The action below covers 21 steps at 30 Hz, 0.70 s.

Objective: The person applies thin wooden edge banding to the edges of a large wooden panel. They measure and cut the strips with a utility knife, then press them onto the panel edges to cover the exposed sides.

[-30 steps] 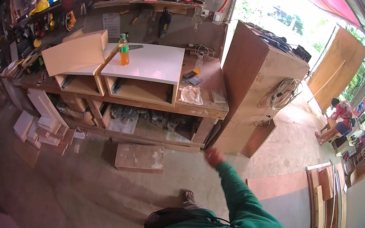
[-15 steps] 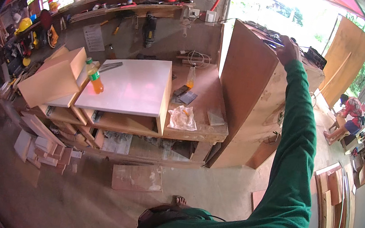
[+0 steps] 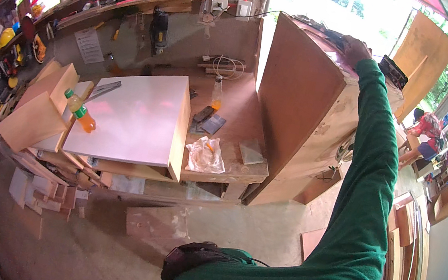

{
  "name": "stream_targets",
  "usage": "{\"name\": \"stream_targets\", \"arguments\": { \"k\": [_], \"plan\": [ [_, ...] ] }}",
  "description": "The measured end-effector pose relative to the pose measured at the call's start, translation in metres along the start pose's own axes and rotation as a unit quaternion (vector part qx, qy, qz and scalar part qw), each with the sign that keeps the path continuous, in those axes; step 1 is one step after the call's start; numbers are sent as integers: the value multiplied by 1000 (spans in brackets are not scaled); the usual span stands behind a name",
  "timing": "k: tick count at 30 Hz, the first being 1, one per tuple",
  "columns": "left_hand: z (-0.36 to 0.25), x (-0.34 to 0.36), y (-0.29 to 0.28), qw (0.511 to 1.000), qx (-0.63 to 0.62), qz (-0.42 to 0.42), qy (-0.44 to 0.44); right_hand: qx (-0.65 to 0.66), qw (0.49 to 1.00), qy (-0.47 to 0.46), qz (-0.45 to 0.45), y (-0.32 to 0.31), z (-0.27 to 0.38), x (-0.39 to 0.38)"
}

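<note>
My right arm, in a green sleeve, stretches up to the top of a tall wooden cabinet (image 3: pixel 300 93). There my right hand (image 3: pixel 356 52) is closed, its fingers curled down among dark, flat items (image 3: pixel 324 34). What they hold, if anything, is too small and partly hidden to make out. Just right of the hand, a black box-shaped device (image 3: pixel 393 71) sits on the same top. My left hand is out of the picture.
Left of the cabinet, a workbench (image 3: pixel 241 105) bears a white-topped box (image 3: pixel 129 114), an orange drink bottle (image 3: pixel 81 111) and a crumpled plastic bag (image 3: pixel 205 154). Wood offcuts (image 3: pixel 48 195) lie on the floor. Boards (image 3: pixel 407 254) lean at right; a person (image 3: pixel 426 135) sits beyond.
My view has shifted, so the bench and cabinet appear further left. My right hand stays at the cabinet top, its fingers now lower among the dark items. My foot has left the view.
</note>
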<state>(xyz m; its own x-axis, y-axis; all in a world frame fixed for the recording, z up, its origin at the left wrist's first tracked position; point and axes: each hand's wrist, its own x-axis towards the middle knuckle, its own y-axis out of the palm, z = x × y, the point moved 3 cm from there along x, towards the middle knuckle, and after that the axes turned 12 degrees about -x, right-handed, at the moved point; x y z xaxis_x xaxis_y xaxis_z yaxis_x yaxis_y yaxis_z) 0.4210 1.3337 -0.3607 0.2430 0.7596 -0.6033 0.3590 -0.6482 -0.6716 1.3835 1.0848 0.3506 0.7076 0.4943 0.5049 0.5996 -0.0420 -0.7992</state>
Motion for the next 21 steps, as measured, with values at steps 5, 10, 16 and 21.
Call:
{"name": "stream_targets", "arguments": {
  "k": [5,10,16,21],
  "plan": [
    [-14,21,3,1000,2,10,-2,397,914,49,-65,-2,-55,9],
    [-15,33,3,1000,1,19,-3,606,790,54,-75,-73,-16,-56],
    [24,41,8,999,7,46,10,656,746,-53,-104,-125,39,-140],
    [104,6,1,911,250,156,289,681,732,5,-36,-93,146,-206]
  ]
}}
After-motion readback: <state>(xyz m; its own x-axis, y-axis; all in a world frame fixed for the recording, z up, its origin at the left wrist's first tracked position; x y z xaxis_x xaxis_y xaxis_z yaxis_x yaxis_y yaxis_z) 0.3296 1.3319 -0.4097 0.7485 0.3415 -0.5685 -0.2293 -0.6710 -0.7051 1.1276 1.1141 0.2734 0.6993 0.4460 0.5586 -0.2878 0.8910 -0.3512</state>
